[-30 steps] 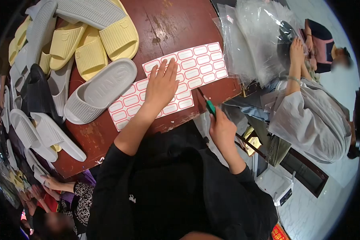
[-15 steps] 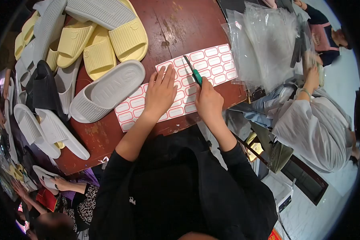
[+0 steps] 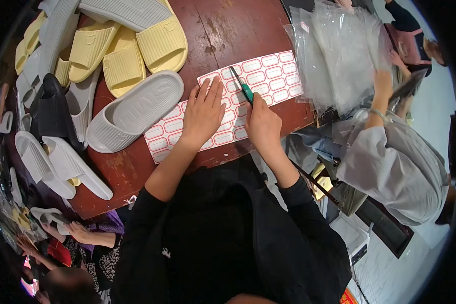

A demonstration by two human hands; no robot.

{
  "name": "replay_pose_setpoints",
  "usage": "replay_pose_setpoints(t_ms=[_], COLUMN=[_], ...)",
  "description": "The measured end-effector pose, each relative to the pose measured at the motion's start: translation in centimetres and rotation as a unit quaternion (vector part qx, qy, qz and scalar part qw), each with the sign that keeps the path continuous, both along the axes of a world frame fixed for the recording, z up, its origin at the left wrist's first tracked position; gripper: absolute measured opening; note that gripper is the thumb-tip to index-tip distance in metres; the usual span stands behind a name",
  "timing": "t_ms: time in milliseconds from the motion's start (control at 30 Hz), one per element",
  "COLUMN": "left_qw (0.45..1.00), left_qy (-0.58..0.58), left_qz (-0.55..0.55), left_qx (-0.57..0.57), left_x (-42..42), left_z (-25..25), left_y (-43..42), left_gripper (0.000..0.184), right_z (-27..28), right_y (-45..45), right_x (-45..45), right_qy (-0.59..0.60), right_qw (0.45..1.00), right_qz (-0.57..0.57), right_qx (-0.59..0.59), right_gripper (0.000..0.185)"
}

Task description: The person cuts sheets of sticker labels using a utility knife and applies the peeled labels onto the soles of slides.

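Note:
White label sheets printed with red-outlined boxes lie on the dark red table in front of me. My left hand rests flat on them with its fingers spread. Wrapped round a green-handled knife, my right hand is closed over the right part of the sheets. The dark blade points up and left across the labels, just right of my left fingertips. A large grey slipper sits left of my left hand, near the sheets' left part.
Yellow slippers, a black slipper and white slippers cover the table's left side. Clear plastic bags lie at the right. A person in a grey top has a hand near them; other people are at the edges.
My right hand has come up from the table's front edge with the knife, whose blade now lies over the labels. My left hand stays flat on the sheets.

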State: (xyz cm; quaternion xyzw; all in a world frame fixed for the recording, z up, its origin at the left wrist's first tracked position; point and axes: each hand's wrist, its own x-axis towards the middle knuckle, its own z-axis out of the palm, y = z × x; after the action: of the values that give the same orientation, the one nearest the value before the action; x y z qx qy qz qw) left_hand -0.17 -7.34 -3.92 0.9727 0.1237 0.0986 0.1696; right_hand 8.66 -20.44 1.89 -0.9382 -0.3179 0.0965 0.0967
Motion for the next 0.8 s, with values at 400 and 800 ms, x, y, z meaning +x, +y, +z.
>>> replay_pose_setpoints(t_ms=[400,800], left_qw=[0.999,0.997], left_qy=[-0.004,-0.058], left_qz=[-0.005,0.025], left_qx=[0.047,-0.035], left_x=[-0.2,-2.2], left_z=[-0.3,-0.5], left_y=[-0.1,1.7], left_gripper=[0.053,0.048], right_z=[3.4,1.7], right_y=[-7.3,-0.6], right_x=[-4.9,-4.1], right_qy=[0.006,0.006], right_qw=[0.997,0.998], right_qz=[-0.005,0.032], right_qx=[-0.083,0.045], right_gripper=[0.03,0.031])
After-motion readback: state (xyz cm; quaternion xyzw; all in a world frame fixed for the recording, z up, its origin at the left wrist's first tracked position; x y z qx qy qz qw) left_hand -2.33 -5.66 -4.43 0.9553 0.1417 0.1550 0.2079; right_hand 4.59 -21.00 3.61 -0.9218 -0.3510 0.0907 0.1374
